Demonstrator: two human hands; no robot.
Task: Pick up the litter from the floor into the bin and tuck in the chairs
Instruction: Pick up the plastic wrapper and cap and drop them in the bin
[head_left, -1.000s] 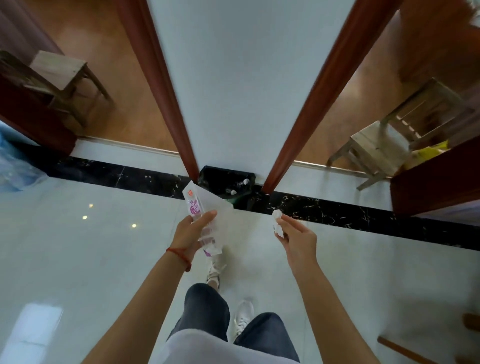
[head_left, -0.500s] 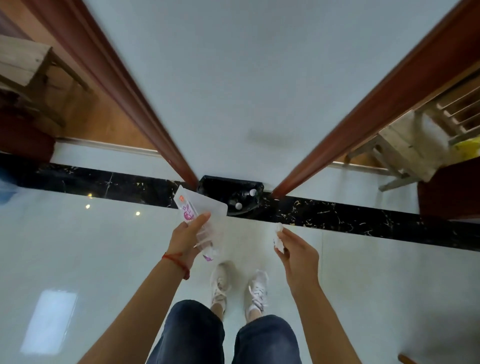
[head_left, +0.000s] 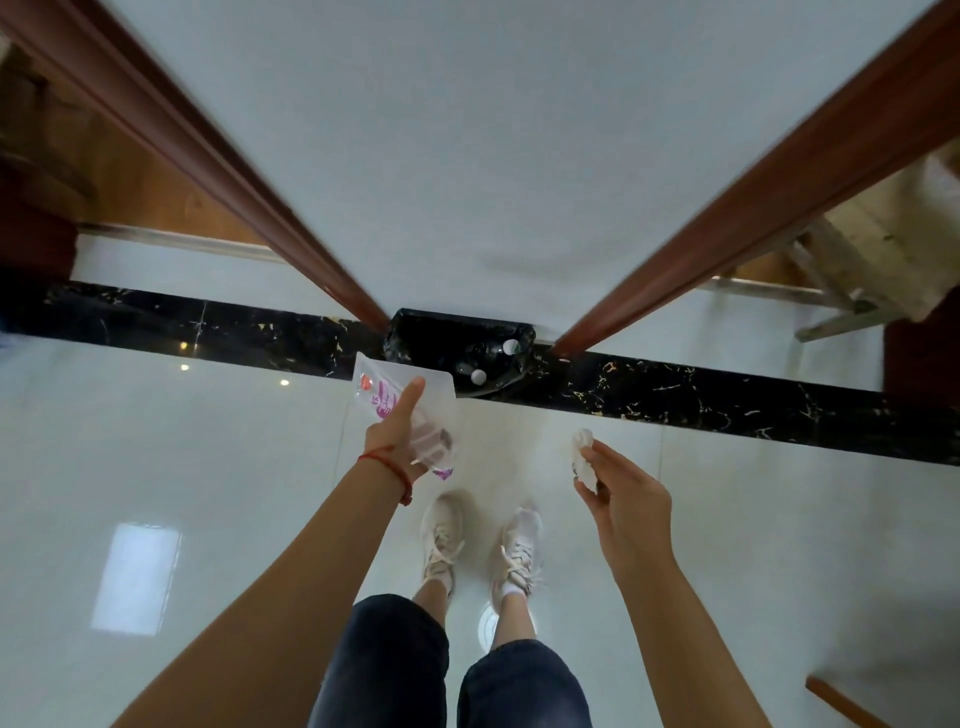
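floor (head_left: 156, 467): glossy pale tiles, crossed left to right by a black marble strip just beyond the hands.
wall panel (head_left: 478, 156): pale, far centre, framed by two reddish wooden door jambs that meet the floor on either side of the bin.
chair (head_left: 878, 260): light wood, far right, past the right jamb; only partly in frame.
bin (head_left: 415, 340): lined with a black bag, on the floor against the panel's foot; two small white round pieces lie inside.
left hand (head_left: 397, 436): closed on a clear plastic packet (head_left: 387, 382) with pink print, thumb on top, held just near and left of the bin's rim.
right hand (head_left: 631, 491): fingers pinching a crumpled white wad (head_left: 582, 457), near and right of the bin, above the floor.
shoes (head_left: 441, 540): white, planted side by side short of the bin.
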